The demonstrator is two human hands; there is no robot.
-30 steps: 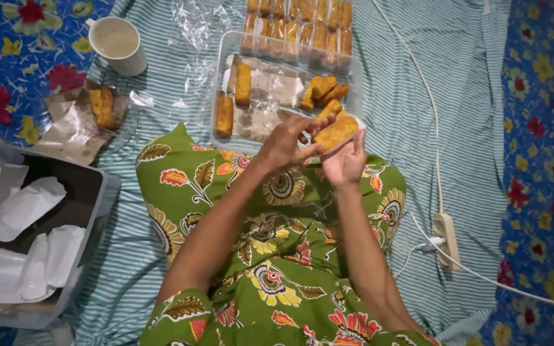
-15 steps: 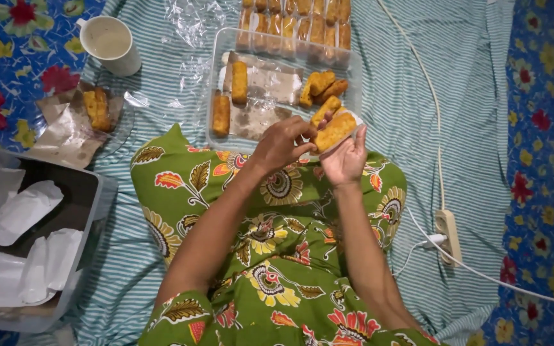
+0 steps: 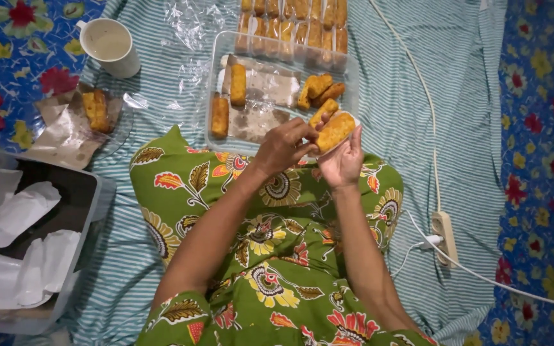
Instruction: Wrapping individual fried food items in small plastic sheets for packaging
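You're seated on striped cloth. Both hands, left hand and right hand, grip one fried stick at the clear tray's near edge. Barely moved since earlier.

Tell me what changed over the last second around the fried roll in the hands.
Little changed. The left hand closed its fingers a bit more onto the fried roll, resting on a white wrapper in the right hand. Both kept their grip. Tray, cup and box stayed put.

one head-worn view looks steeply down, close over the lap and striped cloth.
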